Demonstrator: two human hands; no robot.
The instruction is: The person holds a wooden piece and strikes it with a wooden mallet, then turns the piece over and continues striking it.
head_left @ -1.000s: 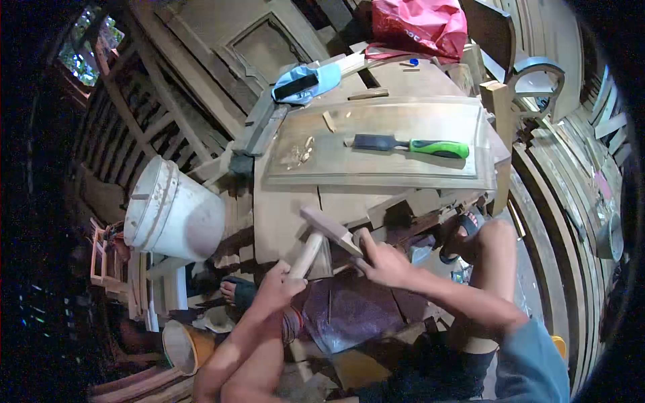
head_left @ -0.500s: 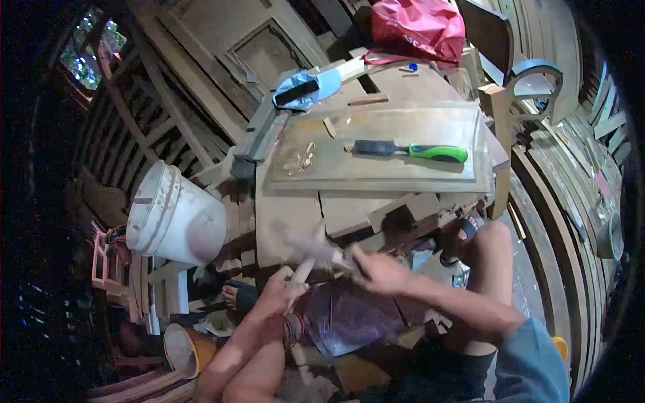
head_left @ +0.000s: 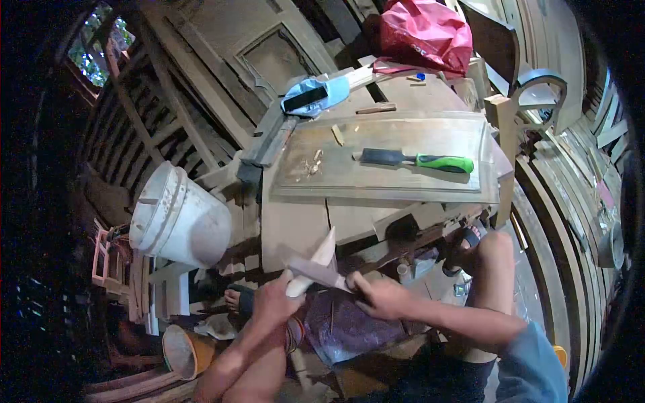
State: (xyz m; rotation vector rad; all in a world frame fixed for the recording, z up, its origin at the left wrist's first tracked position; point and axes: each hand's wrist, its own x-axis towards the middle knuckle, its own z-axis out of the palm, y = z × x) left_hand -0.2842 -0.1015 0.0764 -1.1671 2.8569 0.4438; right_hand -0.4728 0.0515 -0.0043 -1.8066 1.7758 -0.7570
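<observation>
Our left hand fingers wrap the pale wooden handle; our right hand fingers clamp the dark flat piece crossing it, at 6 o'clock below the bench. Green-handled chisel lies at 1 o'clock; white bucket at 9.

There are two hands, a left hand and a right hand. There is one pale stick and one flat wood piece. There is one chisel on one board. There is one white bucket and one red bag.
</observation>
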